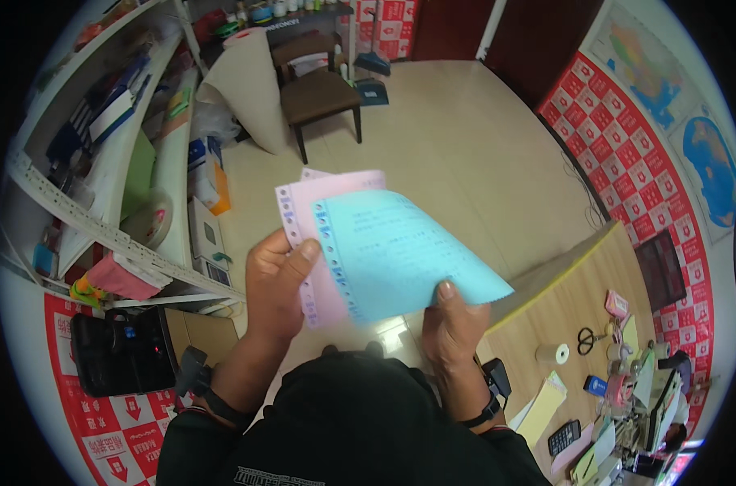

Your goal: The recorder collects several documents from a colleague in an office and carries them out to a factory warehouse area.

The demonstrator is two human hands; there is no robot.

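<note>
A blue perforated form sheet with printed lines lies in front of a pink perforated sheet, both held up before my chest. The holes run down their left edges. My left hand pinches the pink sheet at its left edge, thumb in front and fingers behind. With its thumb on the front, my right hand grips the blue sheet's lower right part, whose right corner curls outward. The fingers behind the paper are hidden. A pale corner pokes up behind the pink sheet.
On the right, a wooden desk bears a paper roll, scissors, a calculator and loose papers. White shelving fills the left side. A brown chair and a large roll stand ahead. An open black case sits lower left.
</note>
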